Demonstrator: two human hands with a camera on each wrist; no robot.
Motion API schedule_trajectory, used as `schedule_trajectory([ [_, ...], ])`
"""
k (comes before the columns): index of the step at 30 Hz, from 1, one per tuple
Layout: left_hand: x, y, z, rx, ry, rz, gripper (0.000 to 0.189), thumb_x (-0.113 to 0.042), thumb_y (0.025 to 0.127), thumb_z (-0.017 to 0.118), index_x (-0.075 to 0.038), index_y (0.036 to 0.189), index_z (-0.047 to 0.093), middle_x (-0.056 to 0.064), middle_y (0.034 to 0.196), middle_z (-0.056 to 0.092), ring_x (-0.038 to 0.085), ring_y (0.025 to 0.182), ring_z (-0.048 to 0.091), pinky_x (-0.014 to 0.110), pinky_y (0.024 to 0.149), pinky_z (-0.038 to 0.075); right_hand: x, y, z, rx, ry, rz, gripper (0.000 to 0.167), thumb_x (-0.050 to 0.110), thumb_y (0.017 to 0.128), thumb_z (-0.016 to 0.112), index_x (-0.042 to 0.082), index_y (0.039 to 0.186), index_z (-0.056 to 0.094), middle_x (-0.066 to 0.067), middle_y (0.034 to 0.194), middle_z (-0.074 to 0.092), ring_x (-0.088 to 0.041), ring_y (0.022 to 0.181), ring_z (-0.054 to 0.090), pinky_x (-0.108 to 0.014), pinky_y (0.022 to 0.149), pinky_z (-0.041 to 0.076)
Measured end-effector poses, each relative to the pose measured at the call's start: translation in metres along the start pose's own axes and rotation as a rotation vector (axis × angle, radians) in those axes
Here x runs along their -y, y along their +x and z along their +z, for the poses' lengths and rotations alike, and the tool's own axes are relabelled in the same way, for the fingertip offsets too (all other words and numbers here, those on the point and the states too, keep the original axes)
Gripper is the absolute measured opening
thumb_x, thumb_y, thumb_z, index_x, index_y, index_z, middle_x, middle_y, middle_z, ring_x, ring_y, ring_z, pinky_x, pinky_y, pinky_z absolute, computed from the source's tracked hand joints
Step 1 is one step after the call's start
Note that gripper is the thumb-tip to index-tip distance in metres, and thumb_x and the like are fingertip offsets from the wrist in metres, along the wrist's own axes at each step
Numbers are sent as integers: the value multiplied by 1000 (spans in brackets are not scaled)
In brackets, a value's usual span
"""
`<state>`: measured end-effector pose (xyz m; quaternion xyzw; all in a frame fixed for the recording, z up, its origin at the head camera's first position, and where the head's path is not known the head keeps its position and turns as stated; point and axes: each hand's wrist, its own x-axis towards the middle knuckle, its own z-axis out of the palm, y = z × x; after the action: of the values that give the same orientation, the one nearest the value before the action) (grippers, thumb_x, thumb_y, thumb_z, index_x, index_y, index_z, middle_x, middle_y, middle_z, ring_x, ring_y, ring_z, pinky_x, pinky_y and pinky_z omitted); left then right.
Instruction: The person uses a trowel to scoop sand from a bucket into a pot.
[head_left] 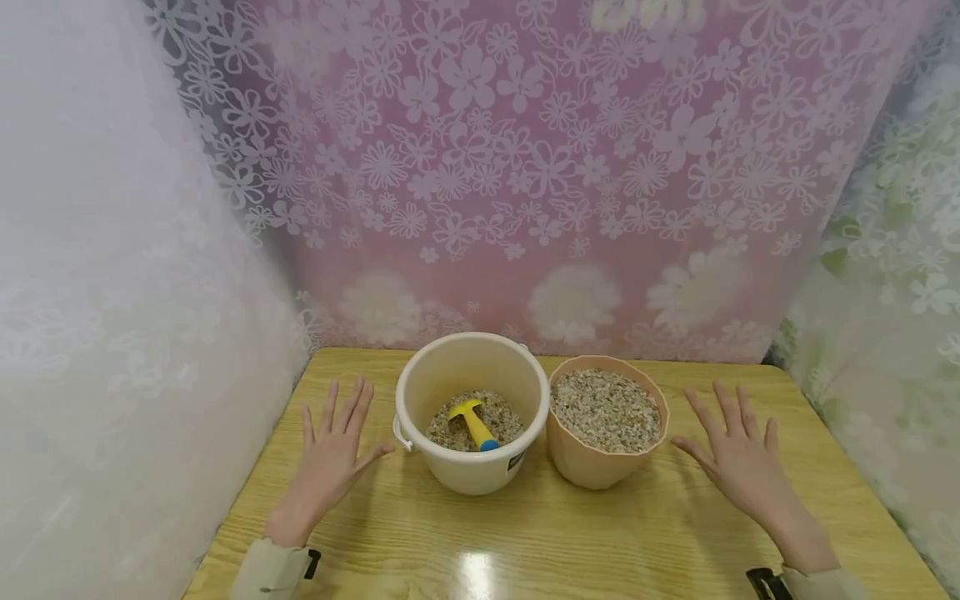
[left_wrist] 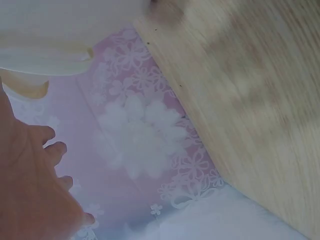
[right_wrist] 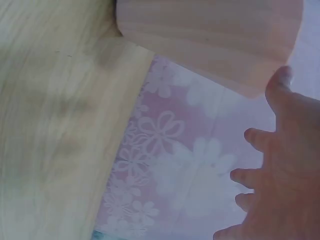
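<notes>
In the head view a cream bucket point(head_left: 474, 473) stands on the wooden table, with a layer of small gravel point(head_left: 442, 429) at its bottom. On that gravel lies a toy tool with a yellow head and handle point(head_left: 477, 427) and a blue end. Right beside the bucket is a peach flowerpot point(head_left: 596, 471), filled close to its rim with the same kind of gravel point(head_left: 607, 410). My left hand point(head_left: 333, 458) is spread to the left of the bucket, fingers straight and holding nothing. My right hand point(head_left: 742, 462), also spread and holding nothing, is to the right of the pot.
The wooden table point(head_left: 525, 550) has its back edge against a pink flowered curtain point(head_left: 525, 167). A white sheet point(head_left: 135, 292) hangs along the left side and a green-and-white flowered one point(head_left: 892, 275) along the right. The bucket's white handle point(head_left: 402, 433) hangs down at its left.
</notes>
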<state>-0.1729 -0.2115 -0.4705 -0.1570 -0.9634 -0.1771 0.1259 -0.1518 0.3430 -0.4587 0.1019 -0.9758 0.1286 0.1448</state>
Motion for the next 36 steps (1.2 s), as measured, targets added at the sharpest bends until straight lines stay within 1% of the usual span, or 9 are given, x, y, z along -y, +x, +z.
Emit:
schedule_trajectory([
  [4, -4, 5, -7, -68, 1, 15, 89, -57, 96, 59, -11, 163, 23, 10, 169, 19, 39, 156, 3, 73, 116, -3, 5, 10, -10, -113, -36, -44, 71, 42, 101, 60, 22, 162, 29, -30, 160, 26, -54, 149, 12, -85, 102, 16],
  [9, -15, 15, -18, -159, -8, 43, 85, -58, 97, 56, -9, 161, 29, 12, 164, 31, 37, 154, 13, 71, 118, 6, 26, 27, -27, -301, -47, -149, 53, 39, 99, 64, 8, 142, 58, -29, 143, 51, -56, 129, 45, -74, 97, 37],
  [13, -29, 23, -26, -163, -3, 63, 88, -68, 97, 43, -8, 160, 29, 13, 163, 33, 37, 154, 17, 69, 119, 8, 57, 45, -39, -397, -27, -244, 55, 50, 104, 50, 5, 132, 66, -24, 132, 62, -47, 113, 60, -62, 90, 49],
  [15, -36, 27, -27, -144, 0, 63, 89, -68, 97, 42, -7, 161, 28, 13, 164, 32, 36, 154, 16, 68, 119, 8, 75, 55, -42, -412, -8, -284, 50, 45, 105, 52, 4, 130, 67, -23, 128, 64, -45, 108, 62, -60, 85, 52],
  [17, -43, 31, -27, -119, -5, 59, 89, -68, 97, 41, -8, 161, 25, 12, 165, 29, 35, 155, 15, 68, 120, 7, 94, 64, -45, -391, 4, -308, 44, 38, 104, 58, 5, 131, 67, -21, 126, 65, -43, 107, 63, -57, 84, 53],
  [20, -50, 36, -23, -82, -2, 48, 88, -61, 98, 51, -8, 162, 22, 10, 167, 25, 33, 156, 11, 68, 120, 5, 123, 79, -45, -340, 35, -338, 39, 20, 94, 73, 6, 131, 67, -18, 123, 67, -40, 111, 62, -55, 90, 53],
  [28, -64, 43, -9, -19, -11, 33, 90, -51, 97, 62, -8, 163, 20, 8, 169, 18, 31, 157, 5, 69, 119, 1, 201, 105, -29, -177, 31, -429, 32, 28, 98, 69, 9, 123, 72, -11, 115, 72, -32, 109, 66, -48, 92, 56],
  [31, -65, 42, -6, -8, 3, 16, 90, -58, 97, 56, -8, 163, 19, 9, 169, 18, 31, 157, 5, 67, 120, -1, 226, 108, -17, -76, 8, -436, 31, 32, 98, 68, 12, 121, 72, -8, 113, 73, -28, 101, 69, -44, 84, 59],
  [36, -68, 40, -6, 11, -7, -6, 91, -64, 98, 49, -7, 163, 18, 10, 168, 19, 30, 157, 6, 67, 120, 1, 253, 111, 8, 106, -59, -392, 30, 38, 97, 69, 14, 115, 73, -4, 97, 71, -20, 77, 66, -35, 61, 55],
])
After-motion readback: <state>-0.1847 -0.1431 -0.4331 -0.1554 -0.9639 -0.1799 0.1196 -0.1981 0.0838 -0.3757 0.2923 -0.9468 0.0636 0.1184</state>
